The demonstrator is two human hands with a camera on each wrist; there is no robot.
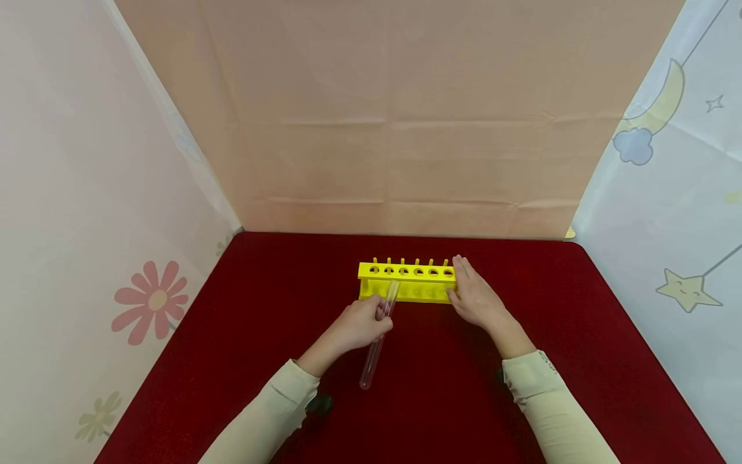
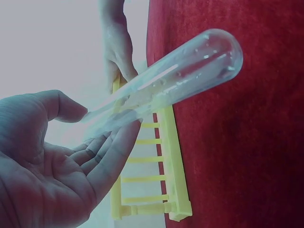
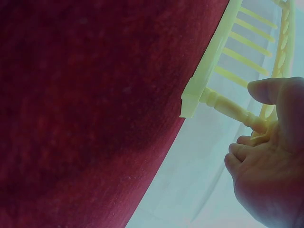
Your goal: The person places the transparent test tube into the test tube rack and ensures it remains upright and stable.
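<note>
A clear glass test tube [image 1: 373, 362] is pinched between the thumb and fingers of my left hand [image 1: 361, 323]. The tube tilts, its rounded end toward me and its other end in front of a yellow test tube rack [image 1: 420, 298]. My right hand [image 1: 478, 301] grips the right end of that rack, thumb on the near side. In the left wrist view the tube [image 2: 204, 61] shows droplets or specks inside. No tube stands in the rack's row of round holes; thin pegs rise behind them. In the right wrist view the hand [image 3: 270, 175] partly hides the rack's end.
The rack stands on a dark red cloth-covered table [image 1: 440, 399]. A beige sheet [image 1: 382, 129] hangs behind the table. Pale printed panels [image 1: 52, 193] rise along the left and right sides.
</note>
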